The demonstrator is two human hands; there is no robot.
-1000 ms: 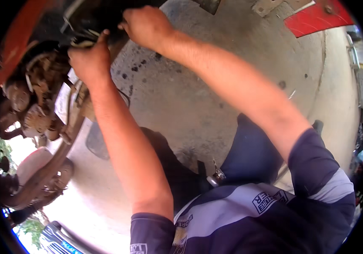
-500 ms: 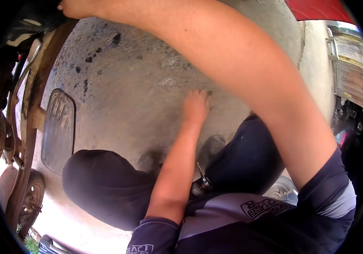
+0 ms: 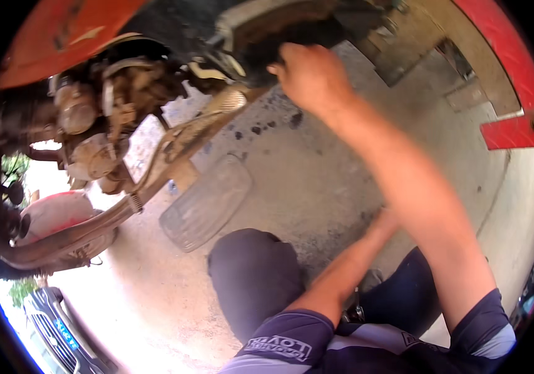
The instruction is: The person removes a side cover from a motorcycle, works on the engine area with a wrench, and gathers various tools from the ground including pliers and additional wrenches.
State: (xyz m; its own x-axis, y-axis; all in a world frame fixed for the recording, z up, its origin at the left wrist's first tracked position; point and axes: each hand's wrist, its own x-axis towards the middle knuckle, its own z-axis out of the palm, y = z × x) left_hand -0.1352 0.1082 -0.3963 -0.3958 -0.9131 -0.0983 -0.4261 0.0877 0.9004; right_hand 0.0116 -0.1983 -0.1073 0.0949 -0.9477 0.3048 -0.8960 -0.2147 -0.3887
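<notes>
My right hand [image 3: 314,76] is raised at the top of the head view, against the dark underside [image 3: 292,38] of a vehicle. Its fingers are curled closed, and what they hold, if anything, is hidden. My left forearm [image 3: 342,274] reaches forward low over the concrete floor. The right forearm [image 3: 429,187] crosses in front of the left hand and hides its fingers. Left of my right hand, a pale ribbed pedal [image 3: 233,101] sits along a rusty frame rail [image 3: 155,171].
A ribbed foot plate [image 3: 208,202] juts from the rail beside my knee [image 3: 254,268]. Brown, dirty mechanical parts [image 3: 92,156] hang at left under an orange-red panel [image 3: 74,31]. At right is a red metal bracket [image 3: 516,131]. A parked car [image 3: 61,330] stands at lower left.
My view has swung left, bringing the vehicle's underside further in. My right hand stays up by the dark part, its fingers now in sight. My left hand has gone behind the right forearm.
</notes>
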